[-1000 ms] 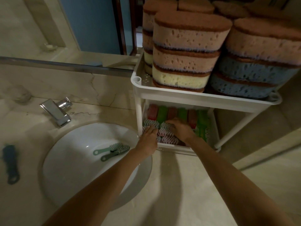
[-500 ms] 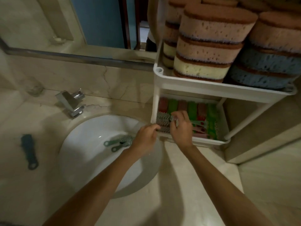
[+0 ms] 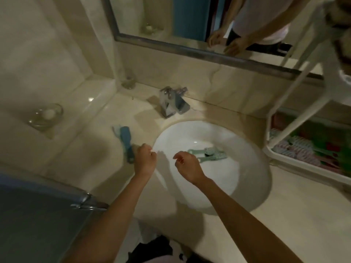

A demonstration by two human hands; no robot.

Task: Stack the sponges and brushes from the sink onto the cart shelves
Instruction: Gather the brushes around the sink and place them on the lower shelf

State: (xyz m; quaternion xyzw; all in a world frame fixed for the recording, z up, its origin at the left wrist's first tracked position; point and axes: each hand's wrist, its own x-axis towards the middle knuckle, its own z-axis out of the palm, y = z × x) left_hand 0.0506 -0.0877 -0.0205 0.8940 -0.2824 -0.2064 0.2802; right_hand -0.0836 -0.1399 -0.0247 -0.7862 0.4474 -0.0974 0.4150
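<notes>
Two green brushes (image 3: pixel 209 154) lie side by side in the white sink (image 3: pixel 247 186), handles pointing left. A blue brush (image 3: pixel 126 143) rests on the counter left of the basin. My left hand (image 3: pixel 144 160) hovers at the sink's left rim, right beside the blue brush's handle end, fingers loosely curled and holding nothing. My right hand (image 3: pixel 187 166) hangs over the basin, just left of the green brushes' handles, fingers curled, nothing in it. The white cart (image 3: pixel 284 154) stands at the right; its lower shelf holds several pink and green brushes.
A chrome faucet (image 3: pixel 173 103) stands behind the basin. A glass soap dish (image 3: pixel 45 115) sits on the counter at far left, a small glass (image 3: pixel 129 82) in the back corner. A mirror runs along the wall above. A grey door edge fills the lower left.
Both hands have left the cart's lower shelf and swung left over the sink. The view has turned left and down, so the sponge stacks are nearly out of frame.
</notes>
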